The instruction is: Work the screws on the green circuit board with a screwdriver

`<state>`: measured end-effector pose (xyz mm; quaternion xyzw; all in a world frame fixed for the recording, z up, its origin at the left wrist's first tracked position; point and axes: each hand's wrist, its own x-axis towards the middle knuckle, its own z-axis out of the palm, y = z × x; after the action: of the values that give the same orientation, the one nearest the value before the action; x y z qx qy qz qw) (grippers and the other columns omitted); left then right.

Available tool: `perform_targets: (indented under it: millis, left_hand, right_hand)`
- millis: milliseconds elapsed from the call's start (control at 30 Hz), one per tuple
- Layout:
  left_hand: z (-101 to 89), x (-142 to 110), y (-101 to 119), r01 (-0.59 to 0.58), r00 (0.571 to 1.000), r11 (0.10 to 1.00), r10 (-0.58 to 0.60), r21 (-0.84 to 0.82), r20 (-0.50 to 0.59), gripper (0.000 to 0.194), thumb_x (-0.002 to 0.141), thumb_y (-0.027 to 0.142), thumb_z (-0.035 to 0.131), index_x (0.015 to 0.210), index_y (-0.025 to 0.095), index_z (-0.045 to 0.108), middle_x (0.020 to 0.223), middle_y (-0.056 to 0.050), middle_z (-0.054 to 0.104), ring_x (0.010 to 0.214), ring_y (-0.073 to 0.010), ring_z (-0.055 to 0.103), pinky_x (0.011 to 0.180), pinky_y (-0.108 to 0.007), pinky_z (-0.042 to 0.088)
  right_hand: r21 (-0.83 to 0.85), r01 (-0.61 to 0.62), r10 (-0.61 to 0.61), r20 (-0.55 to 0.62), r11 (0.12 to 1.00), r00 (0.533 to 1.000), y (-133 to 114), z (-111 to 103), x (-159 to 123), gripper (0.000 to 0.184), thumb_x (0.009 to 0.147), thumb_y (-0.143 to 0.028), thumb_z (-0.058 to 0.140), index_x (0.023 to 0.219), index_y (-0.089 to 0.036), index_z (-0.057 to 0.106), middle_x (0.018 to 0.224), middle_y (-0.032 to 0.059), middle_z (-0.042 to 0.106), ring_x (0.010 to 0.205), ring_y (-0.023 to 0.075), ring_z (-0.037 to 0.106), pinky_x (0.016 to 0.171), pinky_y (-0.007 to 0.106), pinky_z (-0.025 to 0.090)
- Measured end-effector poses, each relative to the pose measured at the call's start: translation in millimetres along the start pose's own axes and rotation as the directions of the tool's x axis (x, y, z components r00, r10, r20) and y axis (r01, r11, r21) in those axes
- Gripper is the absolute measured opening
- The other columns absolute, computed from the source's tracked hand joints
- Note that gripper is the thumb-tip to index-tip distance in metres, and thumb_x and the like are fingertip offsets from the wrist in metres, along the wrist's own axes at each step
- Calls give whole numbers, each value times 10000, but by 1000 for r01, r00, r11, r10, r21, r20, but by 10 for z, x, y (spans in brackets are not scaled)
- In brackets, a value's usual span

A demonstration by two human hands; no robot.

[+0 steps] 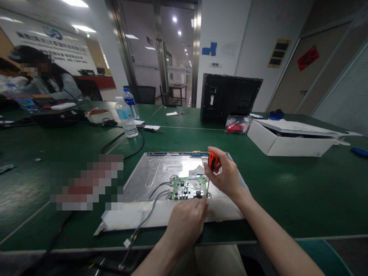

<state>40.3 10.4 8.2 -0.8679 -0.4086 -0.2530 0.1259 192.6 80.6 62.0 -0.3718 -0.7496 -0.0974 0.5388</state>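
Observation:
My right hand (pixel 224 170) is closed around the orange and black handle of a screwdriver (pixel 212 160). Its thin shaft points down to the right edge of a green circuit board (pixel 186 187). That board sits on the metal back of a flat display panel (pixel 143 180), which lies on the table. My left hand (pixel 188 216) rests at the board's front right corner, fingers bent together near the screwdriver's tip; whether they pinch anything is hidden. Grey cables (pixel 152 211) run from the board's left side over the white front strip of the panel.
Two water bottles (pixel 126 119) stand at the back left of the green table (pixel 287 191). A black monitor casing (pixel 230 97), a plastic bag with red items (pixel 237 125) and a white box (pixel 293 140) are at the back right. Another person (pixel 54 76) sits at far left.

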Motion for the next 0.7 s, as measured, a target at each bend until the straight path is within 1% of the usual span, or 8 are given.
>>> perform_targets:
  millis: [133,333,533,600,700]
  left_hand:
    - [-2,6,-2,-7,1000,1000,7,13,-10,189,910,161,483,1013,133,639,631,-14,657,534,-180,624,484,-272,452]
    - [-15,3,-3,-12,1000,1000,12,2,-10,189,914,154,476,1026,132,626,645,-12,662,552,-186,636,483,-277,453]
    - [-2,-11,-5,-13,1000,1000,13,1,-16,173,897,125,478,997,139,619,643,-5,656,537,-194,627,470,-293,452]
    - [2,-12,-7,-17,1000,1000,17,0,-20,176,894,122,477,1002,137,614,642,-5,654,538,-195,627,468,-292,452]
    - [2,-8,-8,-22,999,1000,22,7,-23,181,896,126,469,1008,135,611,635,-4,650,532,-196,625,459,-292,448]
  right_hand:
    - [-4,5,-5,-3,1000,1000,3,7,-3,338,870,-280,540,1196,-216,476,684,-52,554,488,71,478,482,191,414]
    - [34,21,-22,10,999,1000,-3,-10,0,364,861,-270,555,1208,-208,465,673,-51,536,480,77,463,466,199,402]
    - [193,1,-19,93,981,996,-12,-60,-5,487,823,-192,517,1301,-207,424,770,-4,590,527,96,497,495,221,459]
    - [207,0,-18,84,978,996,-20,-67,-4,491,809,-179,511,1293,-213,436,786,1,594,527,95,499,490,221,462]
    - [177,17,-27,52,984,998,-38,-66,2,467,803,-185,521,1264,-216,456,783,-6,585,503,83,484,472,213,451]
